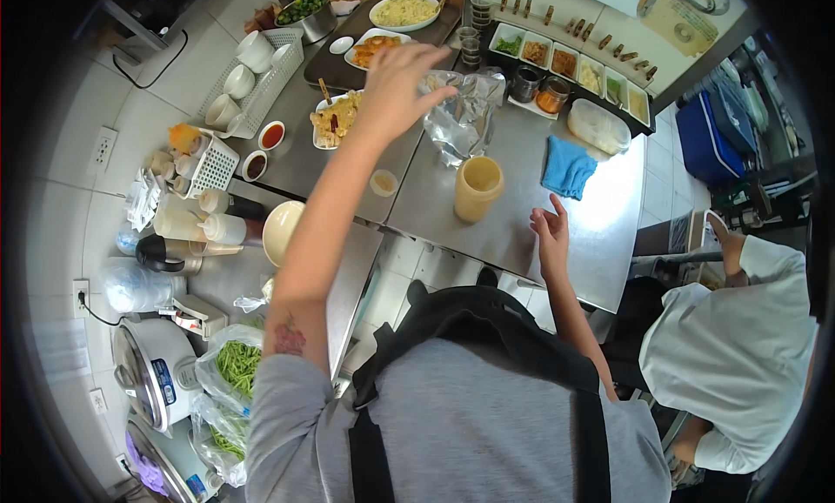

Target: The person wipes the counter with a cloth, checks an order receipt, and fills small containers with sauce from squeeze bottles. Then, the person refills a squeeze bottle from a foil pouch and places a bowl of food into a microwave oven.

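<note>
The left hand reaches out over the far side of the bench, its fingers spread apart and its thumb held well away from them. The foil lies just to the right of that thumb, which overlaps its edge from above; whether they touch cannot be told. The left hand is the nearer of the 2 to the foil, whose longer run goes roughly from the far side toward the person. It is silver, crumpled and glossy, with a ragged outline.

The right hand hangs low on the near side, fingers apart and loosely bent, with nothing visible in its grasp. The blue cloth lies rumpled just beyond its index finger. The jar stands upright to its left, tan, cloudy and open at the top.
</note>
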Tool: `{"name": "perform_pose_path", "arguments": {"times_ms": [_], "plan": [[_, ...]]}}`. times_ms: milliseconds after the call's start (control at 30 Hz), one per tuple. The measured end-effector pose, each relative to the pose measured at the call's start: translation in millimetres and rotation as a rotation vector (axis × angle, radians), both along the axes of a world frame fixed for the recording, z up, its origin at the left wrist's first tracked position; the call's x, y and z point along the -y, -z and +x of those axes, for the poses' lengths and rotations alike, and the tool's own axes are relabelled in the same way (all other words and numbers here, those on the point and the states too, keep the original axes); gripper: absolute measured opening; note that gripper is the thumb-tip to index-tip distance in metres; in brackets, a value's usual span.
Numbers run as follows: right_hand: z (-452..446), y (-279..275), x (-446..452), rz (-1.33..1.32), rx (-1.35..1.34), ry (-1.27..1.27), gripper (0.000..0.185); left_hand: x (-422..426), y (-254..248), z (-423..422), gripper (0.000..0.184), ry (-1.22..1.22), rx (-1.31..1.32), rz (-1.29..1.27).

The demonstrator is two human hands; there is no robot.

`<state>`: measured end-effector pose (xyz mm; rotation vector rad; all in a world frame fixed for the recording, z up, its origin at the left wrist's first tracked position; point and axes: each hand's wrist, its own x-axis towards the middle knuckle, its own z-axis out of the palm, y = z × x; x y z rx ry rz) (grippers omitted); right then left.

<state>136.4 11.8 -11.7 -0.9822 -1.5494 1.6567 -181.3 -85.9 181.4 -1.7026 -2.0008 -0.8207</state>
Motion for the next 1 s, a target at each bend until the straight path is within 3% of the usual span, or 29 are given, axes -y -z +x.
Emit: {"name": "perform_pose_path", "arguments": {"times_ms": [33, 133, 200, 367, 400, 433, 500, 633, 667, 700, 733, 767, 800, 933, 1000], "plan": [[-5.8, -1.5, -1.7, 0.000, -0.042, 0.002, 0.055, -14.4, -7.6, -4.1, 0.030, 0.043, -0.067, -0.129], [-18.6, -11.6, -3.6, -0.080, -0.159, 0.049, 0.052, -49.3, -30.0, -7.9, 0.023, 0.062, 0.072, -0.500], [-18.8, -18.1, -8.3, -0.080, -0.185, 0.070, 0.053, -63.7, -40.0, 5.6, 0.024, 0.102, -0.033, -0.454], [-13.8, -55.3, -29.9, 0.035, -0.163, 0.022, 0.061, -65.9, -127.8, 65.7, 0.022, 0.176, -0.117, -0.233], [-17.8, -67.6, -31.3, -0.025, -0.236, 0.039, 0.062, -55.1, -156.5, 81.3, 0.024, 0.110, -0.090, -0.213], [-25.7, -80.9, -29.9, -0.083, -0.308, 0.055, 0.063, -55.2, -164.9, 77.6, 0.025, 0.209, 0.008, -0.042], [-36.5, -99.8, -31.0, -0.190, -0.512, 0.029, 0.063, -20.3, -238.2, 118.5, 0.019, 0.188, 0.357, -0.327], [-24.9, -111.2, -45.6, -0.300, -0.934, -0.195, 0.056, -19.8, -215.0, 99.6, 0.023, 0.283, 0.608, -0.116], [-18.3, -110.3, -50.7, -0.304, -1.014, -0.265, 0.054, -17.7, -204.4, 97.8, 0.023, 0.208, 0.614, -0.194], [-15.7, -135.2, -42.1, -0.343, -0.963, -0.045, 0.048, -15.7, -193.7, 95.9, 0.026, 0.136, 0.614, -0.277], [-5.8, -132.8, -43.9, -0.308, -0.933, -0.017, 0.047, -14.1, -157.8, 75.0, 0.033, 0.296, 0.596, -0.211], [7.0, -124.9, -51.0, -0.275, -0.856, -0.006, 0.044, -8.6, -145.2, 76.2, 0.037, 0.196, 0.720, -0.268], [18.5, -118.0, -57.8, -0.243, -0.774, 0.001, 0.041, -13.3, -111.8, 66.1, 0.034, 0.416, 0.760, -0.100], [48.5, -133.3, -56.3, -0.160, -0.559, 0.146, 0.049, 2.4, -60.4, 68.4, 0.030, 0.275, 1.013, -0.221], [55.2, -144.4, -55.1, -0.053, -0.472, 0.167, 0.050, 5.3, -39.3, 69.2, 0.029, 0.270, 1.049, -0.163]]}}
